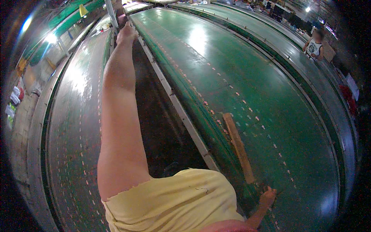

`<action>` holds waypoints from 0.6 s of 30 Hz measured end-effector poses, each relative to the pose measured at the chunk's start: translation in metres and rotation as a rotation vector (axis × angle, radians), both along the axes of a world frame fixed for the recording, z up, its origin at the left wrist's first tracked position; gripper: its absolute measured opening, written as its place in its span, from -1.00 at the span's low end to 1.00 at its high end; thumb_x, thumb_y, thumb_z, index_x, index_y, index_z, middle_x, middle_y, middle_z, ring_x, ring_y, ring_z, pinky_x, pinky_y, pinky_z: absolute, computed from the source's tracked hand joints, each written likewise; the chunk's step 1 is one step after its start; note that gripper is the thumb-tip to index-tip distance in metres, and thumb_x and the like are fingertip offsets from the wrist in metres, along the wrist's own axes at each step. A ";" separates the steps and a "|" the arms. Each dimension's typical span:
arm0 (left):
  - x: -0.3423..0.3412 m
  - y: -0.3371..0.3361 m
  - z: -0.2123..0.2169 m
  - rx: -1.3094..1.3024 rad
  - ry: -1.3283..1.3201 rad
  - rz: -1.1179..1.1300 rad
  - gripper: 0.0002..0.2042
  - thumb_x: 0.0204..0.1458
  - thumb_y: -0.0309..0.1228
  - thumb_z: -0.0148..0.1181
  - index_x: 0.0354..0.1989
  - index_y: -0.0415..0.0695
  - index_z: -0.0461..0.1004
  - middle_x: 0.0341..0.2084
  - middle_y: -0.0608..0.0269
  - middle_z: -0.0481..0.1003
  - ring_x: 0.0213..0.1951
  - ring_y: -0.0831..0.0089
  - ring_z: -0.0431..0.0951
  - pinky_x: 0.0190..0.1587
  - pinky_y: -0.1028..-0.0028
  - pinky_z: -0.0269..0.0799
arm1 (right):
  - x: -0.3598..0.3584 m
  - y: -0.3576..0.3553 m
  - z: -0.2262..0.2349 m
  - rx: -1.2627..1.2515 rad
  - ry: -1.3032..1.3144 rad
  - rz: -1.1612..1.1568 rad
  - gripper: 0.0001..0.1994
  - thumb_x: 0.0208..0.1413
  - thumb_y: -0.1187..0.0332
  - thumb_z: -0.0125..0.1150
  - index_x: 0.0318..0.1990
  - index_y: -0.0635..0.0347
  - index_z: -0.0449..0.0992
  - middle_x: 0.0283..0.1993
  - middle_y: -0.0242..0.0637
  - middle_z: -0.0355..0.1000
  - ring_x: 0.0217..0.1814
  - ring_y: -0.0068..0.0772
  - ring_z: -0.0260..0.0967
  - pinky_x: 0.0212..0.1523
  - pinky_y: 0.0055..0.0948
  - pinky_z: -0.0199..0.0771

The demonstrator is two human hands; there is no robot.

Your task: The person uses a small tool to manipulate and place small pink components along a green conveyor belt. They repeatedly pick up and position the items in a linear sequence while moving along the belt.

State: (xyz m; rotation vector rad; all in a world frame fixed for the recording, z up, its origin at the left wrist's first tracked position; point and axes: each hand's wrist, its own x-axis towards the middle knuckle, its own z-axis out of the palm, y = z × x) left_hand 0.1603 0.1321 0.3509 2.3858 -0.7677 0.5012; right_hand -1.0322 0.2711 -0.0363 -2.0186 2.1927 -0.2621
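Note:
My left arm stretches far ahead over the gap between two long green tables. At its end my left hand [126,34] is near a grey post [111,13], its fingers mostly hidden from me. Just beyond it is a small pinkish patch that I cannot make out. At the lower right my right hand [267,196] is over the right-hand green table [247,69], its fingers partly apart with nothing seen in them. Close to that hand, a flat wooden strip [239,149] lies lengthwise on the table near its left edge.
Rows of small pale printed marks [250,110] run along the right table. A second long table [73,100] stretches along my left. A dark gap [154,108] with a metal rail [179,108] separates them. Another person [315,47] stands at the far right, beyond more tables.

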 end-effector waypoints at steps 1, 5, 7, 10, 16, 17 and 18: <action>-0.009 -0.005 0.003 -0.022 0.017 -0.026 -0.36 0.24 -0.20 0.23 0.52 0.06 0.33 0.29 -0.05 0.59 0.31 -0.01 0.61 0.29 0.01 0.57 | -0.001 0.004 0.000 0.020 0.098 -0.006 -0.54 0.20 0.46 0.26 0.28 0.19 0.59 0.41 0.20 0.41 0.51 0.27 0.34 0.46 0.14 0.39; -0.030 0.021 0.018 -0.467 -0.019 -0.822 -0.57 0.34 -0.37 0.15 0.34 -0.23 0.41 -0.34 0.12 0.56 -0.39 0.22 0.61 -0.32 0.24 0.59 | 0.022 0.028 0.008 -0.071 0.115 0.057 -0.43 0.15 0.44 0.34 0.37 0.11 0.51 0.45 0.10 0.41 0.50 0.26 0.36 0.48 0.14 0.38; -0.080 -0.007 0.004 -0.304 0.014 -0.891 -0.48 0.28 -0.36 0.24 0.38 -0.27 0.39 -0.33 0.04 0.61 -0.34 0.20 0.65 -0.23 0.22 0.61 | 0.024 0.031 0.031 -0.065 0.022 0.098 -0.48 0.12 0.40 0.42 0.28 0.12 0.53 0.39 0.01 0.47 0.36 0.24 0.48 0.37 0.12 0.48; -0.231 -0.059 -0.003 0.219 0.000 -0.707 -0.34 0.18 -0.33 0.37 0.44 -0.34 0.36 -0.31 -0.08 0.68 -0.26 0.18 0.72 -0.08 0.19 0.65 | 0.029 0.034 0.035 -0.042 0.061 -0.019 -0.63 0.15 0.33 0.46 0.09 0.16 0.56 0.13 -0.02 0.56 0.14 0.20 0.55 0.13 0.06 0.57; -0.397 -0.092 -0.203 -0.011 1.545 -1.208 -0.66 0.26 -0.10 0.36 -0.03 -0.11 0.64 -0.34 0.23 0.65 -0.31 0.27 0.65 -0.19 0.28 0.55 | 0.076 0.017 0.043 -0.149 -0.064 -0.053 -0.67 0.18 0.23 0.49 -0.01 0.15 0.55 -0.05 -0.07 0.61 0.03 0.12 0.60 -0.01 0.05 0.60; -0.462 -0.070 -0.223 0.177 1.721 -1.253 -0.67 0.26 -0.11 0.36 0.01 -0.09 0.63 -0.27 0.23 0.64 -0.23 0.25 0.64 -0.13 0.25 0.56 | 0.073 0.031 0.045 -0.207 -0.065 -0.107 -0.66 0.18 0.21 0.50 -0.01 0.13 0.55 -0.05 -0.08 0.61 0.03 0.10 0.60 -0.02 0.05 0.60; -0.481 -0.044 -0.273 0.363 1.483 -1.411 -0.65 0.22 -0.09 0.37 0.01 -0.08 0.65 -0.20 0.16 0.64 -0.17 0.18 0.65 -0.08 0.20 0.59 | 0.076 0.032 0.053 -0.272 -0.074 -0.116 -0.66 0.19 0.20 0.50 -0.01 0.12 0.54 -0.05 -0.08 0.61 0.04 0.07 0.61 -0.03 0.06 0.60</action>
